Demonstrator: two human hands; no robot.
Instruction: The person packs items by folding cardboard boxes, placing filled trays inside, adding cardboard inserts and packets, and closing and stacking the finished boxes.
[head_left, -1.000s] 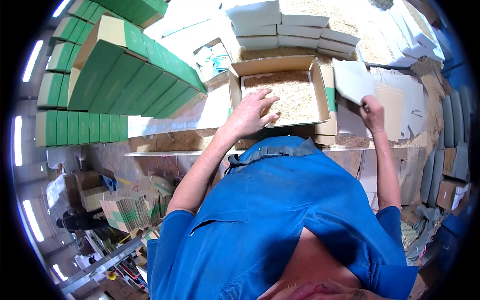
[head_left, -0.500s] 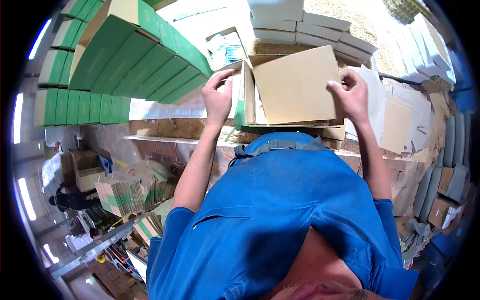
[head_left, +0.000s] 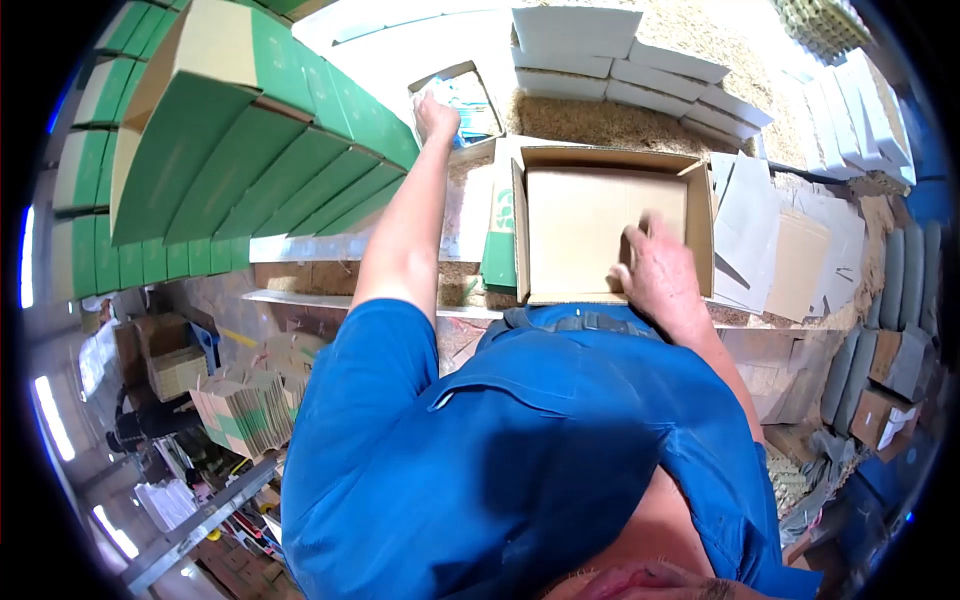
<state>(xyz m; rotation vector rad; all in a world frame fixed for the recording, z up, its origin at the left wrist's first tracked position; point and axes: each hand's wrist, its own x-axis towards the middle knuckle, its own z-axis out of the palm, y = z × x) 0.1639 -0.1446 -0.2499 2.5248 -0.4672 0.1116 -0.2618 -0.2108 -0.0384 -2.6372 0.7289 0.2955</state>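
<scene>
An open cardboard box stands right in front of my waist. A flat tan cardboard sheet lies inside it, level across the bottom. My right hand is over the sheet's right part, its fingers apart and slightly blurred; whether they touch the sheet I cannot tell. Further off, my left hand reaches into a small open box of blue-and-white packets. Its fingers are curled at the packets, and what they hold is hidden.
Green boxes are stacked in rows at the left. White boxes stand at the back on a bed of brown shavings. Flat grey and tan sheets lie to the right of the open box. Bundled flat cartons stand at lower left.
The cardboard sheet, tilted between my hands before, now lies flat in the box. My left hand has moved away to the small box of packets. My right hand has come down over the sheet.
</scene>
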